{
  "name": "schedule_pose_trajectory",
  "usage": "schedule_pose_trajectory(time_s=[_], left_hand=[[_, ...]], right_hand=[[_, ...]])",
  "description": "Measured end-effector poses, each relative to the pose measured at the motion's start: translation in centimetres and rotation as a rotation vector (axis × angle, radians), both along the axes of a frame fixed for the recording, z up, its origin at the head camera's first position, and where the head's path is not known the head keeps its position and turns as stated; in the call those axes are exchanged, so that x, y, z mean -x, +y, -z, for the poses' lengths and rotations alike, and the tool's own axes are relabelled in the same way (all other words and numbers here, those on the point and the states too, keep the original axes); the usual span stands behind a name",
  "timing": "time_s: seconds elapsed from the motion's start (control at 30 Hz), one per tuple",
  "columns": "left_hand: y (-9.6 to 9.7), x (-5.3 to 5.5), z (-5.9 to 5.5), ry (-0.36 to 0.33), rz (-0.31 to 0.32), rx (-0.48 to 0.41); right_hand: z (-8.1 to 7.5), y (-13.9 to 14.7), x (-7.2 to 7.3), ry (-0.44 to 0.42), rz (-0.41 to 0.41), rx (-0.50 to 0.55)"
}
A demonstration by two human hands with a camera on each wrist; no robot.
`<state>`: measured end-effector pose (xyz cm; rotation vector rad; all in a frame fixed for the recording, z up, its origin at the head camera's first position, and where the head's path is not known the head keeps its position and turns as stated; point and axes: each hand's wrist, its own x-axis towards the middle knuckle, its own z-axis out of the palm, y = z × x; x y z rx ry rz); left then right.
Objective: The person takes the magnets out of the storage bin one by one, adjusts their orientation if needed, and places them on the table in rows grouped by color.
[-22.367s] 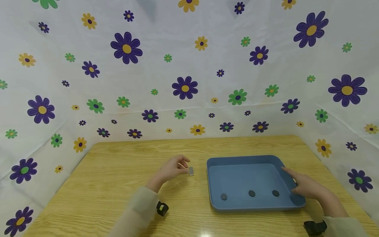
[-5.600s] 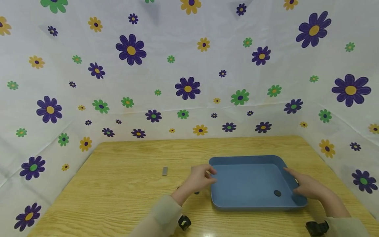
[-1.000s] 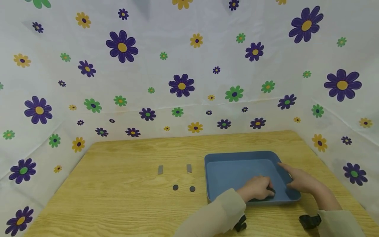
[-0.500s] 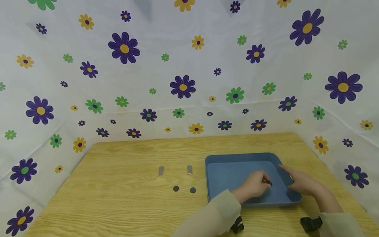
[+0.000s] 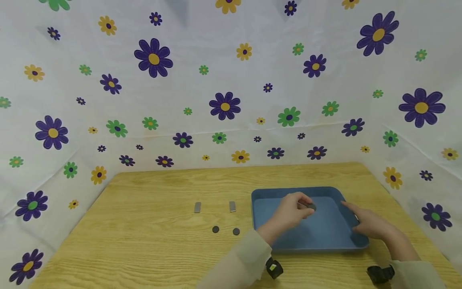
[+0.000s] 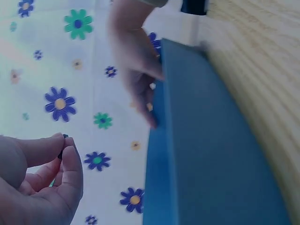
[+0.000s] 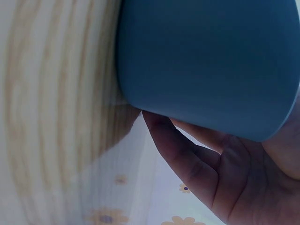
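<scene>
My left hand point(image 5: 288, 212) pinches a small dark round disc point(image 5: 312, 206) between thumb and fingertips, over the blue tray point(image 5: 310, 249). In the left wrist view the disc point(image 6: 63, 149) shows only as a thin dark edge between the fingertips. My right hand point(image 5: 375, 226) grips the tray's right side wall; in the right wrist view its fingers point(image 7: 187, 168) lie against the tray's outer side. Left of the tray, two more dark discs, a left one point(image 5: 215, 229) and a right one point(image 5: 236, 231), lie in front of two grey rectangular pieces, a left one point(image 5: 197, 207) and a right one point(image 5: 232, 206).
A wood-grain table point(image 5: 144, 249) carries everything. Behind it and along both sides hangs a white flowered cloth point(image 5: 180, 92). The tray's raised walls stand between its inside and the pieces on the table.
Three discs lay in the tray at first; two now lie on the table. A second rectangle is there too. Within the last second my left hand lifted the third disc and moved it leftward.
</scene>
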<state>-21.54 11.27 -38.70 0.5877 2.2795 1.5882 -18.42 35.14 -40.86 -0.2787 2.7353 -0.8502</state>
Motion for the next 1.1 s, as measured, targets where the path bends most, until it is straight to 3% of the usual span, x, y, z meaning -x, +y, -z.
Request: schedule_pose_trajectory(time_s=[0.27, 0.5, 0.67, 0.93, 1.1], left_hand=[[-4.4, 0.1, -1.1, 0.014, 0.010, -0.028], [-8.9, 0.3, -0.4, 0.086, 0.024, -0.042], [-12.2, 0.1, 0.0, 0.074, -0.009, -0.017], [-17.6, -0.3, 0.7, 0.146, -0.056, 0.068], [-21.0, -0.4, 1.5, 0.154, -0.103, 0.111]], right_hand=[[0.0, 0.1, 0.0, -0.027, 0.010, 0.034], [0.2, 0.2, -0.1, -0.022, 0.010, 0.047], [0.6, 0.1, -0.1, -0.026, 0.032, 0.039], [0.7, 0.0, -0.4, -0.041, 0.036, 0.052], [0.5, -0.1, -0.4, -0.046, 0.030, 0.060]])
